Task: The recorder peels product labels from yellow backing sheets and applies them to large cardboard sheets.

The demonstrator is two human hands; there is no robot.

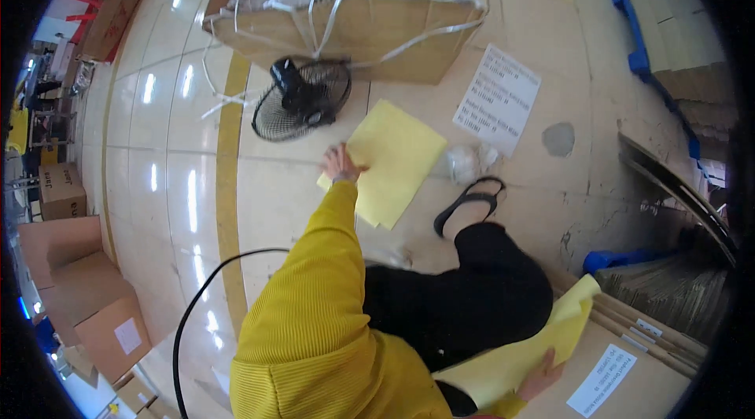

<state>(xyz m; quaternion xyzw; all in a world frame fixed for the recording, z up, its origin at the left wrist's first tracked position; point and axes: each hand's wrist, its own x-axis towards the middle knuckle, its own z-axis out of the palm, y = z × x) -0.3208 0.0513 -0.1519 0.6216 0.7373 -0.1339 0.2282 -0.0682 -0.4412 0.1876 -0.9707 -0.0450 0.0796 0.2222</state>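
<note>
Two or more yellow paper sheets lie slightly fanned on the tiled floor ahead of me. My left hand rests on their left edge, fingers apart and thumb out over the paper. At the lower right, my right hand grips the edge of another large yellow sheet, which curls up at its far end beside my knee. Part of that hand is hidden by the paper. A black fan with a round wire guard stands on the floor just beyond my left hand.
A cardboard box full of white plastic strips stands at the far side. A printed white sheet and a clear plastic-wrapped bundle lie on the floor. Flat cartons lie at right, near a blue pallet. A black cable arcs at left.
</note>
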